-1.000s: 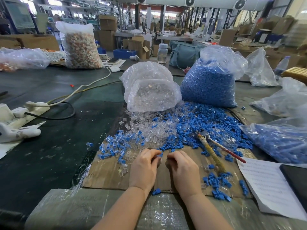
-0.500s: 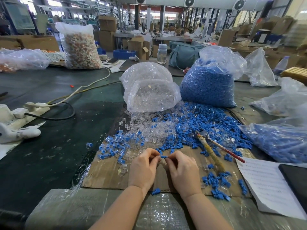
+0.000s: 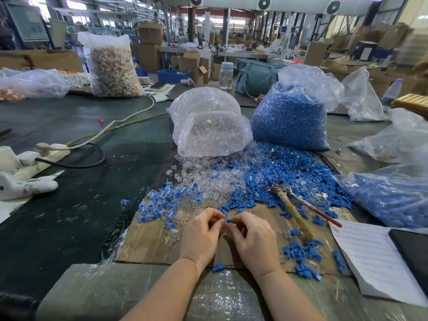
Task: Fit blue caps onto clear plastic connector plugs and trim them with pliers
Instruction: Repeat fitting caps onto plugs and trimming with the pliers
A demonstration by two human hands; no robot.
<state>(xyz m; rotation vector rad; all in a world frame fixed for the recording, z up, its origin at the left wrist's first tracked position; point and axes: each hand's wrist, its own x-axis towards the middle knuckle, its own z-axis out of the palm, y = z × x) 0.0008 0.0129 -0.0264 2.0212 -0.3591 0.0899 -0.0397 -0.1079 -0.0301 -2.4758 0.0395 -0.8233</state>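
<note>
A blue cap is pinched by the right hand; the left hand, fingers curled, meets it; its held item is hidden.

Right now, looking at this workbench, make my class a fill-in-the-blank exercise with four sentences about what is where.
1. The right hand pinches a small ____ cap.
2. The pliers lie to the ____ of both hands.
3. The left hand and the work sit over a sheet of ____.
4. The bag of clear plugs stands to the ____ of the bag of blue caps.

Missing words: blue; right; cardboard; left
</note>
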